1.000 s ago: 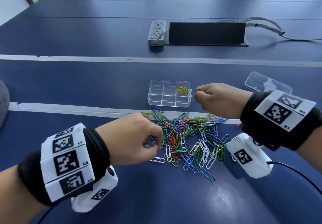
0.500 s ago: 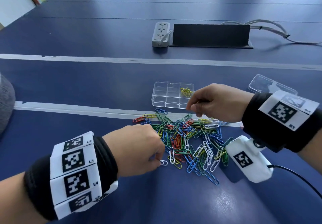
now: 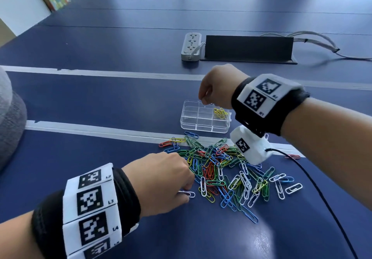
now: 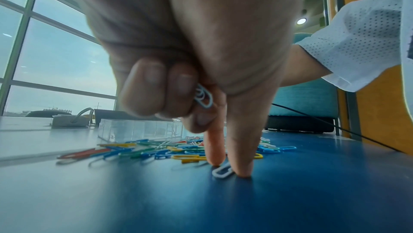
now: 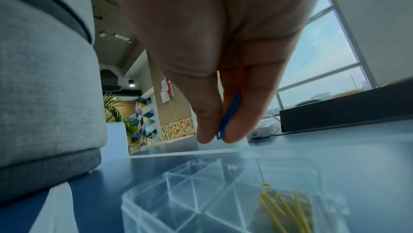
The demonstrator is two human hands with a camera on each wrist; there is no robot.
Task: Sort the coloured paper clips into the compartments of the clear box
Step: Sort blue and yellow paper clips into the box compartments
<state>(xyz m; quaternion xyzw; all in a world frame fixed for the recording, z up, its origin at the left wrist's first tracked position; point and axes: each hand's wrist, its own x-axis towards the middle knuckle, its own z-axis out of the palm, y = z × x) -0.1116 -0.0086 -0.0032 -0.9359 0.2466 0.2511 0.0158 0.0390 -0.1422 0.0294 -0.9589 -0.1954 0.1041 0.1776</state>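
A clear compartment box stands beyond the pile of coloured paper clips. Yellow clips lie in its far right compartment; the other compartments look empty. My right hand hovers over the box's far middle and pinches a blue clip between thumb and finger. My left hand is at the pile's near left edge. Its curled fingers hold white clips, while thumb and index tips pinch at a white clip on the table.
A power strip, a black panel and grey cables lie farther back. A black wire runs from my right wrist camera across the table. A grey cushion sits at the left edge.
My right hand has lifted from the pile's far edge to above the box with a clip. My left hand has shifted to the white clip at the pile's near left edge.
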